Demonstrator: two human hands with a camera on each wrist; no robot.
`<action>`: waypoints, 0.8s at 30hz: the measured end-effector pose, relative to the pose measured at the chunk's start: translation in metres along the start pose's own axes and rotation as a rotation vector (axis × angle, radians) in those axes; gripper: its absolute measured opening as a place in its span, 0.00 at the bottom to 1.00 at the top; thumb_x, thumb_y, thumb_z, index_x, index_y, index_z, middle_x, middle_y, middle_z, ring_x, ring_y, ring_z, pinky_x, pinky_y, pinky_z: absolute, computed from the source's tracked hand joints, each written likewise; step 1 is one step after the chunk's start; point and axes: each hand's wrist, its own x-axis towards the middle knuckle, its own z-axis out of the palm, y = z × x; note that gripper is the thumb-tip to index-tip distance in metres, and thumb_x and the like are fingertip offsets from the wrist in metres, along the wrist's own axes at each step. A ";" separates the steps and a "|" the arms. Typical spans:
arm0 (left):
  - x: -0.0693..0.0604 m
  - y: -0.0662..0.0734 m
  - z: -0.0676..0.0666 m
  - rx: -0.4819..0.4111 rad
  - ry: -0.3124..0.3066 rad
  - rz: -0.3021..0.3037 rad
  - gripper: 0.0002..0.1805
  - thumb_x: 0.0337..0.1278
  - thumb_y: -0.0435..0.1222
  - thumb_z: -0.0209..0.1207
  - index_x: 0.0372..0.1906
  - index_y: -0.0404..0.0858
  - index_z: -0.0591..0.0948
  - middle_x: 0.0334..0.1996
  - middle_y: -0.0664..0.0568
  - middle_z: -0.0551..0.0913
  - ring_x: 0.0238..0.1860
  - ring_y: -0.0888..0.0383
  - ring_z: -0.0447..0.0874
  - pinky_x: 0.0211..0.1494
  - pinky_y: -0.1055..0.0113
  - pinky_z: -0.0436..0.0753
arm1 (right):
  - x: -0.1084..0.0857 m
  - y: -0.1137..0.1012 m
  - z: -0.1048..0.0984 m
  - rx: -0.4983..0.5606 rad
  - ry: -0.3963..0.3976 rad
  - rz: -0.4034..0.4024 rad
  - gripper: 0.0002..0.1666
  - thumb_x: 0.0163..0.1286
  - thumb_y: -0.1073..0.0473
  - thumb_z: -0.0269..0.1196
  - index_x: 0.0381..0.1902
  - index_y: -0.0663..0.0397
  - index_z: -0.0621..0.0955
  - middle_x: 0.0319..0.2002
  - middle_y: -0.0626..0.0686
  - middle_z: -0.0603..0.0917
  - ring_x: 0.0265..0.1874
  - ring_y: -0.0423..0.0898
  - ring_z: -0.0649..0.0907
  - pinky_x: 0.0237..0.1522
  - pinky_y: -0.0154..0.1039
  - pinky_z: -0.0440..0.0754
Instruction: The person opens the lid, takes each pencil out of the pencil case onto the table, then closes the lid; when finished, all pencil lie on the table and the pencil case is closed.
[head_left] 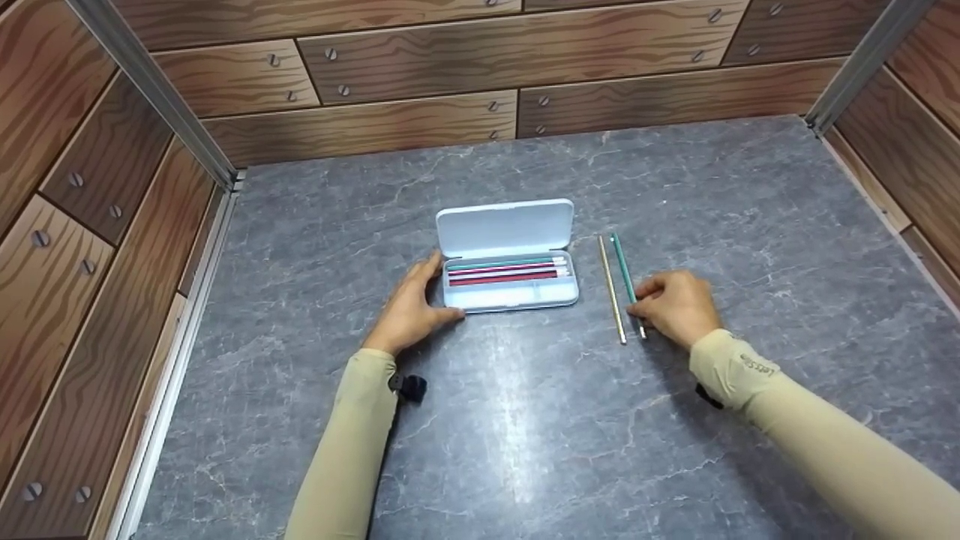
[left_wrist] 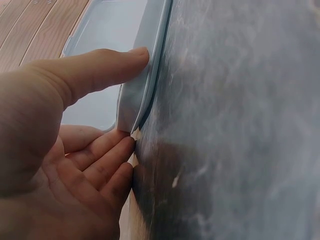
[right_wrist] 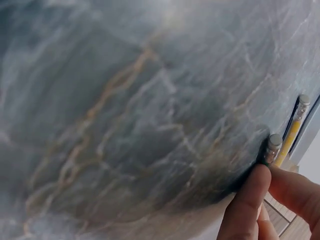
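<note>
A pale translucent pencil case (head_left: 495,300) lies on the table with its lid (head_left: 504,229) raised at the back. Inside, several green and red pencils (head_left: 502,277) lie side by side, eraser ends to the right. My left hand (head_left: 411,309) holds the case's left end, thumb along the front wall and fingers at the side; the left wrist view shows the thumb (left_wrist: 115,67) against the wall. To the right, my right hand (head_left: 679,306) pinches a green pencil (head_left: 622,262) near its eraser end. A yellow-gold pencil (head_left: 609,289) lies just left of it, nearly parallel.
The grey marbled table (head_left: 480,420) is bounded by wood-patterned panels (head_left: 420,75) at the back and both sides. Metal posts (head_left: 161,97) stand at the back corners. A black wrist strap device (head_left: 409,387) sits on the left sleeve.
</note>
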 end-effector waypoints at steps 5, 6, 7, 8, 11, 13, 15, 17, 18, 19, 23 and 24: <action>0.000 -0.001 -0.002 0.000 0.002 -0.009 0.60 0.61 0.35 0.81 0.92 0.41 0.57 0.86 0.43 0.69 0.90 0.44 0.60 0.95 0.45 0.58 | 0.002 -0.001 0.000 -0.012 -0.004 -0.005 0.19 0.63 0.60 0.81 0.48 0.65 0.93 0.39 0.61 0.96 0.30 0.38 0.84 0.41 0.37 0.81; 0.000 -0.001 -0.002 0.000 0.001 -0.010 0.60 0.61 0.35 0.81 0.92 0.42 0.57 0.86 0.43 0.69 0.90 0.43 0.60 0.95 0.45 0.58 | 0.002 -0.002 0.001 -0.015 -0.007 -0.004 0.19 0.63 0.59 0.81 0.49 0.65 0.93 0.40 0.61 0.96 0.30 0.38 0.84 0.41 0.37 0.81; 0.000 -0.001 -0.002 0.001 -0.001 -0.007 0.60 0.61 0.35 0.81 0.92 0.41 0.57 0.86 0.42 0.69 0.90 0.43 0.60 0.95 0.44 0.59 | 0.002 -0.002 0.001 -0.014 -0.011 -0.003 0.19 0.63 0.59 0.81 0.49 0.65 0.93 0.40 0.61 0.96 0.30 0.38 0.85 0.41 0.37 0.81; 0.002 -0.004 -0.001 0.009 0.004 0.001 0.60 0.61 0.36 0.82 0.92 0.41 0.58 0.85 0.42 0.70 0.90 0.42 0.61 0.94 0.44 0.60 | 0.002 -0.002 0.001 -0.011 -0.016 -0.003 0.19 0.63 0.59 0.81 0.49 0.65 0.93 0.40 0.61 0.96 0.30 0.38 0.85 0.41 0.36 0.82; 0.005 -0.009 -0.001 0.018 0.011 0.026 0.60 0.60 0.37 0.82 0.92 0.40 0.58 0.83 0.42 0.72 0.88 0.41 0.64 0.93 0.44 0.62 | 0.002 -0.003 0.000 0.002 -0.025 -0.003 0.20 0.64 0.60 0.80 0.50 0.66 0.92 0.40 0.62 0.96 0.28 0.36 0.85 0.39 0.33 0.82; 0.007 -0.012 0.000 0.026 0.021 0.040 0.60 0.60 0.37 0.82 0.91 0.39 0.59 0.82 0.41 0.74 0.87 0.41 0.66 0.92 0.44 0.64 | 0.002 -0.004 0.000 0.006 -0.022 -0.012 0.20 0.65 0.59 0.80 0.50 0.67 0.92 0.40 0.62 0.96 0.27 0.35 0.85 0.37 0.32 0.82; 0.005 -0.009 -0.001 0.016 0.018 0.036 0.60 0.60 0.36 0.82 0.91 0.38 0.58 0.82 0.41 0.74 0.87 0.41 0.65 0.93 0.44 0.62 | 0.002 -0.006 -0.001 -0.004 0.004 -0.028 0.19 0.66 0.58 0.79 0.50 0.66 0.92 0.41 0.63 0.96 0.29 0.38 0.86 0.37 0.32 0.82; 0.002 -0.003 -0.002 0.006 0.015 0.022 0.60 0.60 0.35 0.82 0.92 0.38 0.58 0.83 0.41 0.73 0.88 0.41 0.64 0.94 0.44 0.61 | 0.003 -0.009 -0.002 -0.010 0.041 -0.055 0.19 0.68 0.57 0.78 0.50 0.67 0.92 0.43 0.65 0.96 0.31 0.44 0.89 0.38 0.34 0.83; 0.002 -0.003 -0.002 0.004 0.013 0.019 0.60 0.60 0.35 0.82 0.92 0.39 0.58 0.83 0.41 0.73 0.88 0.42 0.63 0.94 0.44 0.61 | 0.003 -0.012 -0.003 -0.016 0.063 -0.071 0.19 0.69 0.57 0.77 0.51 0.66 0.92 0.43 0.65 0.96 0.33 0.48 0.91 0.39 0.36 0.83; 0.001 -0.003 -0.002 0.002 0.012 0.016 0.60 0.60 0.35 0.82 0.92 0.39 0.58 0.83 0.42 0.72 0.89 0.42 0.63 0.94 0.45 0.61 | 0.004 -0.014 -0.003 -0.019 0.086 -0.087 0.19 0.70 0.56 0.76 0.51 0.66 0.92 0.44 0.66 0.95 0.36 0.52 0.92 0.41 0.37 0.84; 0.000 0.000 -0.001 -0.005 0.003 0.012 0.61 0.60 0.35 0.82 0.92 0.40 0.57 0.84 0.42 0.72 0.89 0.43 0.62 0.95 0.46 0.59 | 0.010 -0.029 -0.004 -0.009 0.143 -0.158 0.16 0.72 0.58 0.75 0.50 0.66 0.93 0.44 0.67 0.95 0.43 0.61 0.93 0.45 0.45 0.85; 0.001 -0.001 0.000 -0.003 0.004 0.013 0.61 0.60 0.35 0.82 0.92 0.40 0.58 0.84 0.42 0.72 0.89 0.44 0.62 0.95 0.47 0.59 | 0.013 -0.033 -0.004 -0.007 0.149 -0.172 0.15 0.72 0.58 0.75 0.49 0.65 0.93 0.44 0.67 0.95 0.44 0.62 0.93 0.47 0.46 0.85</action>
